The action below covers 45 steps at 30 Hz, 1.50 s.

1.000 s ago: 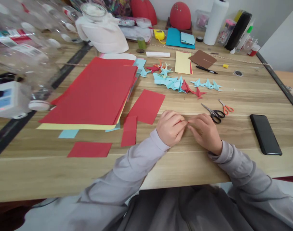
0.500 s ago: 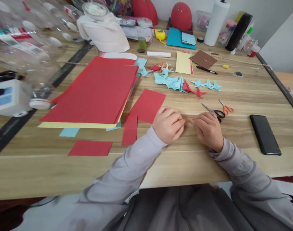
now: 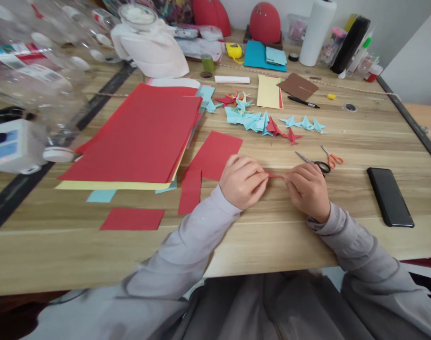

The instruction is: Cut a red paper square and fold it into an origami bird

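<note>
Fingers (image 3: 260,179) of left hand (image 3: 242,182) and right hand (image 3: 308,189) clamp one red paper (image 3: 275,175), at three and nine o'clock respectively; two scissors (image 3: 331,157) lie near.

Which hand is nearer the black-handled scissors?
Right. The right hand is just on the near side of the black-handled scissors, partly hiding their handles; the left hand is farther off, to their left.

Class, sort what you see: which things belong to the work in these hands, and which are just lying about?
Belonging, it seems: red paper piece pinched between left hand and right hand; folded paper shapes.

Probably just lying about: phone; tape measure; plastic bottles; pen.
</note>
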Each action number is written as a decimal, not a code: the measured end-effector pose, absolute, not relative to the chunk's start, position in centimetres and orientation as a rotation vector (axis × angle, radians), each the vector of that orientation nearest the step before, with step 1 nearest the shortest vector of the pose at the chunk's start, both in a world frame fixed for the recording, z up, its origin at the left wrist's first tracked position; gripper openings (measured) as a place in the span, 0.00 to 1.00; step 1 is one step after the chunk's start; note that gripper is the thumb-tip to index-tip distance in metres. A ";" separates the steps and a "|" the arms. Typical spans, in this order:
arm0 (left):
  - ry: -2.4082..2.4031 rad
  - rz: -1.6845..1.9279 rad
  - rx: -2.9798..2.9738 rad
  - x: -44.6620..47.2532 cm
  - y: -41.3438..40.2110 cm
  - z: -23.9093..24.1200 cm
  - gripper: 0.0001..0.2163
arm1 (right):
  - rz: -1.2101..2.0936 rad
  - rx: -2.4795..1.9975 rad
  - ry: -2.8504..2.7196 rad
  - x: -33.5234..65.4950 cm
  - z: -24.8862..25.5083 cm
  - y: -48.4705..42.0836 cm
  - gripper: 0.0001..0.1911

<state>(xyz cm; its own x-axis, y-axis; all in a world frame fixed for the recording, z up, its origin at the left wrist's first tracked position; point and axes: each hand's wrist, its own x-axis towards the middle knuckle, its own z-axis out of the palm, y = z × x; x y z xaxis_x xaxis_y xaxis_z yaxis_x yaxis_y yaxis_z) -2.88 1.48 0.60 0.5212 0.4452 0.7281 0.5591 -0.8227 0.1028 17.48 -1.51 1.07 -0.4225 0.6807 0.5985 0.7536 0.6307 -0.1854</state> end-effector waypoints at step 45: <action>-0.644 -1.081 -2.617 -2.0 1.2 0.2 0.05 | -0.255 -0.861 -2.290 17.1 0.0 -0.9 0.07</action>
<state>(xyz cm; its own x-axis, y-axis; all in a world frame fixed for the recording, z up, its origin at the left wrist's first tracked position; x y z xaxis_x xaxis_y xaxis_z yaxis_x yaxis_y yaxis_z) -2.01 1.16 0.20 0.6298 0.3062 0.7139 0.4819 -0.8748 -0.0499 17.12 -0.86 0.01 -0.5587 0.5138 0.6510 0.6442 0.7632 -0.0495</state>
